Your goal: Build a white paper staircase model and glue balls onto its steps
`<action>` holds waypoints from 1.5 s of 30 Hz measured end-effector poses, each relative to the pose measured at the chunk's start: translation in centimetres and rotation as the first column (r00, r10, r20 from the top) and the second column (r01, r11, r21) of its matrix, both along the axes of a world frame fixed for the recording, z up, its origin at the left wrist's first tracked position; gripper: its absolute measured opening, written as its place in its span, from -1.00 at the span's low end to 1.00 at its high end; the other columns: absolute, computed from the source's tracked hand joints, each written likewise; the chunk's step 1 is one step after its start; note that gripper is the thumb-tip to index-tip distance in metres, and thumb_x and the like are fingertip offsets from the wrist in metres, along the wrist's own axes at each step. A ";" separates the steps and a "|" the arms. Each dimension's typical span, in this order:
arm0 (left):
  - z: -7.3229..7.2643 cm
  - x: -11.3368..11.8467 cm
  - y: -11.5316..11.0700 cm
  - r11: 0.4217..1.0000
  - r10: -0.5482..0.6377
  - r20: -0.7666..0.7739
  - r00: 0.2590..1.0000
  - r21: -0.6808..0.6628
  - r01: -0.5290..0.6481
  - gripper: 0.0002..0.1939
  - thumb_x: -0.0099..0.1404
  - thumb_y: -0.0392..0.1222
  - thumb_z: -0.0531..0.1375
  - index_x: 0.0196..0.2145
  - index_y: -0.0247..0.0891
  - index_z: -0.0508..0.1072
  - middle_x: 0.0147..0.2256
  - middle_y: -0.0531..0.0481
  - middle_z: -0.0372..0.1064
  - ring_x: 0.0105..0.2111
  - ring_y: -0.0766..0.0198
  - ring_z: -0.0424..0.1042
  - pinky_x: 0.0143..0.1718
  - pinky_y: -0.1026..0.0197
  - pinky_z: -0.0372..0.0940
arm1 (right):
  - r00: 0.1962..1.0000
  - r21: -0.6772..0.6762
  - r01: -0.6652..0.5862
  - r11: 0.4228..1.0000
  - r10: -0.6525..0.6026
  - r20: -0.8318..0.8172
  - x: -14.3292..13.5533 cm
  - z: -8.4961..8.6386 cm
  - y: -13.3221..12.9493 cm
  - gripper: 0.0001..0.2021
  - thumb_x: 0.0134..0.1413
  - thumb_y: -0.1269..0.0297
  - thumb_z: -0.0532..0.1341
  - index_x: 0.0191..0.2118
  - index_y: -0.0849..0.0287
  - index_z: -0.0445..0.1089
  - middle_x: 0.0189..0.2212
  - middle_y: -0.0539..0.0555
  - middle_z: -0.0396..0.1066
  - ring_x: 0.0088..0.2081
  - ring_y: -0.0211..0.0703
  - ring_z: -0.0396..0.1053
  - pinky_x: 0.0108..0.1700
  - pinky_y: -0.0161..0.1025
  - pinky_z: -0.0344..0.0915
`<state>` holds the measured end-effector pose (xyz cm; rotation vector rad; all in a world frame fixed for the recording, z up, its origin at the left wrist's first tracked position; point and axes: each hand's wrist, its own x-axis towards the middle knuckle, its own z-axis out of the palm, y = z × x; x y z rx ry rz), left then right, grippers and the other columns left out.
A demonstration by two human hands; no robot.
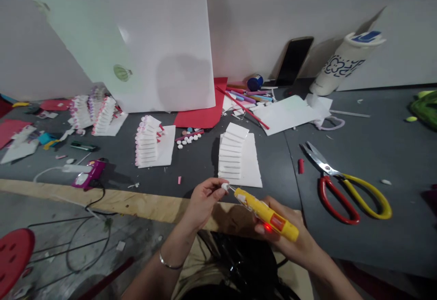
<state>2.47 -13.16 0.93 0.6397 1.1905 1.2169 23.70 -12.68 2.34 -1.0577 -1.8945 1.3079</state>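
My left hand (204, 202) pinches a small white round piece (225, 186) between thumb and fingertips, just beyond the table's front edge. My right hand (285, 227) is wrapped round a yellow glue gun (264, 213) with a glowing red light on its side. The thin metal tip of the gun points left and meets or nearly meets the white piece; I cannot tell which. Right behind my hands, a fan of overlapping white strips (231, 156) lies on a white card (251, 163). Several white round pieces (187, 140) lie farther back on the left.
Scissors (329, 170) with red and yellow handles lie open on the right. A strip fan with pink ends (146, 143) stands on the left. Behind are coloured sticks (252, 97), a phone (295, 61) and a tumbler (343, 63). A purple device (89, 174) trails cables near the left edge.
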 end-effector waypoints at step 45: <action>-0.6 0.2 1.1 0.999 -0.029 -0.037 0.999 0.011 0.030 -0.67 0.03 -0.04 0.42 -0.29 -0.30 0.60 -0.44 -0.03 0.48 -0.43 0.35 0.33 -0.39 0.31 0.17 | 0.995 0.040 0.061 0.997 -0.064 0.079 0.5 -1.5 0.4 -0.72 0.09 0.13 0.26 -0.47 0.06 0.14 -0.61 -0.12 0.21 -0.60 -0.27 0.16 -0.56 -0.31 0.13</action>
